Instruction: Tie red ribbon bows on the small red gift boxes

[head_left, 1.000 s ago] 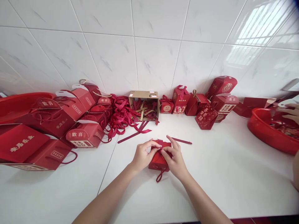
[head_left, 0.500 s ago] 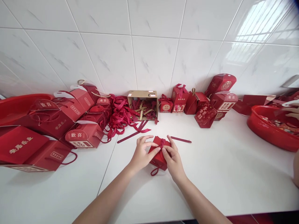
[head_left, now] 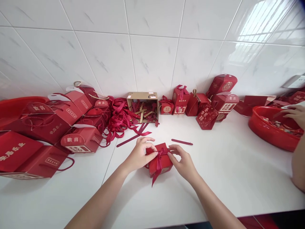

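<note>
A small red gift box (head_left: 153,171) sits on the white table in front of me. On its top lies a dark red ribbon (head_left: 159,165) tied in a bow, with one tail hanging down the near side. My left hand (head_left: 141,153) pinches the bow's left loop between thumb and index finger. From the other side, my right hand (head_left: 182,160) pinches the right loop the same way. Beyond the box rest a dark red strap (head_left: 182,142) and, further left, another strap (head_left: 128,141).
Several red gift boxes (head_left: 81,140) are piled at the left beside a heap of ribbons (head_left: 121,114). A cardboard box (head_left: 143,95) of straps stands against the tiled wall. More boxes (head_left: 181,98) line the wall rightward. Another person's hand (head_left: 296,115) is over a red basin (head_left: 269,135).
The gift box has turned, and the ribbon tail now hangs toward me. My hands have moved apart, to either side of the bow, which looks wider.
</note>
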`<state>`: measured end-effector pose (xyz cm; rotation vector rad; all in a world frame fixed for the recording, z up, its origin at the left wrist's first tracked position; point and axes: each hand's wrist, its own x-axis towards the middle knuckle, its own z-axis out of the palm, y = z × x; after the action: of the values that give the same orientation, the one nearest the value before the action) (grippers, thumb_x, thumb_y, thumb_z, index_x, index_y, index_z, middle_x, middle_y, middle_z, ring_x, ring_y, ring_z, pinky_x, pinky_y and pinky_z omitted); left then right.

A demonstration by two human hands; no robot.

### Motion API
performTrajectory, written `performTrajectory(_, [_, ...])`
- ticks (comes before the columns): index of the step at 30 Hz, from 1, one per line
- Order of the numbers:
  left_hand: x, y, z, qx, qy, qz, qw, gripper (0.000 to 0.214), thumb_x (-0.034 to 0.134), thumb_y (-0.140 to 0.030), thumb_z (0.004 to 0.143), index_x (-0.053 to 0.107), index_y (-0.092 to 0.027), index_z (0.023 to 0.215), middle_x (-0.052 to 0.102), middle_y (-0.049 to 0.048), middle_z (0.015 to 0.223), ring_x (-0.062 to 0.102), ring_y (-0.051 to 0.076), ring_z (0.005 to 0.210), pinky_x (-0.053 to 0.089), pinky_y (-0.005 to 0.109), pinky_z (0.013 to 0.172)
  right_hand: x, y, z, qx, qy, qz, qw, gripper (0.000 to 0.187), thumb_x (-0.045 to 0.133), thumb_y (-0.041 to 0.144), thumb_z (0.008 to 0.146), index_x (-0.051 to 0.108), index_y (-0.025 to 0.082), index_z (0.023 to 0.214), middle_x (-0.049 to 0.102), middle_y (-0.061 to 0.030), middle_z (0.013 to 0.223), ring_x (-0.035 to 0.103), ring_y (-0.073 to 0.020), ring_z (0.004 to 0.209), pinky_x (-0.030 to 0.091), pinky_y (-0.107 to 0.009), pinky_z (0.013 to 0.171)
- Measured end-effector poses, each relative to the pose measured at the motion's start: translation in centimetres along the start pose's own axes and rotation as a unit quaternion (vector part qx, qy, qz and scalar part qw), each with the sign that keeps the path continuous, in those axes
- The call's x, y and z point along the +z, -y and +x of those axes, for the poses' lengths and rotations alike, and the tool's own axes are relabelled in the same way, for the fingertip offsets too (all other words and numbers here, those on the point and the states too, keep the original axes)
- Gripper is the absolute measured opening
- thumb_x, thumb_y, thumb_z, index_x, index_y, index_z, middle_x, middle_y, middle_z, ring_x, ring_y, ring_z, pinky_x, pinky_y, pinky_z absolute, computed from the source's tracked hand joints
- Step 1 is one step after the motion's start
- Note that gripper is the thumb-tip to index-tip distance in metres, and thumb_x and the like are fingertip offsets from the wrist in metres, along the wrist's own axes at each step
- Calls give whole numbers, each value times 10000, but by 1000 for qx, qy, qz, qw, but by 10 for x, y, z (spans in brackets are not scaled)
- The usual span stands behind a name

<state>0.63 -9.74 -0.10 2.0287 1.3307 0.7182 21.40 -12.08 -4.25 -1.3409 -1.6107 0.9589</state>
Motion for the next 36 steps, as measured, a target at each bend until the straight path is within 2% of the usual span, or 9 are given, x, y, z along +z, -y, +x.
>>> performTrajectory(4, [-2, 1, 2, 15, 6, 15, 1000, 105, 615, -310, 792, 651, -232, 731, 555, 46, 1235, 376, 292, 1292, 309, 494, 1088, -10, 7, 4, -1, -1, -25, 1000, 189, 589, 308, 816, 596, 212, 979, 640, -18, 783, 604, -187, 764, 499, -328, 725])
performTrajectory(8, [-3, 5, 3, 13, 9, 12, 1000, 100, 623, -296, 783, 641, -224, 717, 561, 49, 1225, 375, 296, 1288, 312, 498, 1082, -19, 25, 1, 5, 28, -26, 999, 88, 599, 295, 807, 567, 213, 807, 599, 8, 723, 539, -153, 666, 449, -279, 628])
performTrajectory(11, [-2, 6, 3, 8, 15, 3, 1000, 107, 628, -295, 779, 631, -217, 705, 560, 54, 1221, 378, 299, 1281, 319, 502, 1078, -23, 44, -13, 23, 54, -45, 997, 127, 604, 278, 805, 541, 211, 717, 594, 21, 685, 505, -138, 633, 423, -262, 608])
performTrajectory(15, [-3, 8, 5, -1, 34, -7, 999, 93, 651, -285, 756, 631, -215, 697, 552, 59, 1227, 366, 302, 1291, 305, 507, 1089, -33, 58, -34, 42, 177, -86, 979, 102, 628, 234, 784, 575, 212, 700, 649, 19, 731, 564, -146, 689, 431, -256, 642])
performTrajectory(18, [-5, 8, 6, -2, 51, -5, 999, 78, 660, -270, 742, 630, -215, 697, 544, 59, 1239, 346, 302, 1305, 295, 511, 1095, -45, 56, -35, 55, 259, -150, 953, 175, 679, 314, 763, 558, 212, 689, 650, 17, 723, 575, -156, 675, 422, -259, 603])
performTrajectory(24, [-10, 0, 7, -9, 64, 9, 998, 112, 656, -297, 745, 613, -214, 683, 546, 59, 1242, 321, 311, 1324, 306, 513, 1085, -41, 45, 4, -37, 155, -85, 984, 183, 487, 387, 925, 568, 224, 919, 643, -14, 915, 573, -142, 726, 464, -276, 658])
performTrajectory(28, [-12, -7, 4, -9, 69, 20, 997, 136, 647, -314, 753, 601, -216, 671, 541, 55, 1250, 327, 304, 1324, 325, 494, 1077, -23, 44, 24, -113, 184, -77, 973, 108, 502, 262, 919, 582, 222, 981, 649, -18, 938, 570, -145, 755, 459, -276, 669])
performTrajectory(32, [-15, -8, 2, -2, 71, 28, 997, 128, 627, -310, 773, 590, -218, 692, 532, 59, 1259, 337, 292, 1327, 344, 486, 1068, -18, 43, 30, -135, 193, -74, 969, 101, 515, 166, 894, 593, 213, 939, 653, -6, 858, 559, -140, 718, 449, -264, 638])
performTrajectory(36, [-17, -4, 3, -5, 67, 34, 997, 114, 621, -312, 778, 594, -221, 715, 519, 61, 1273, 320, 295, 1341, 339, 490, 1072, -21, 37, 29, -186, 219, -79, 954, 231, 476, 105, 903, 640, 232, 1005, 623, -28, 919, 566, -140, 773, 480, -269, 697])
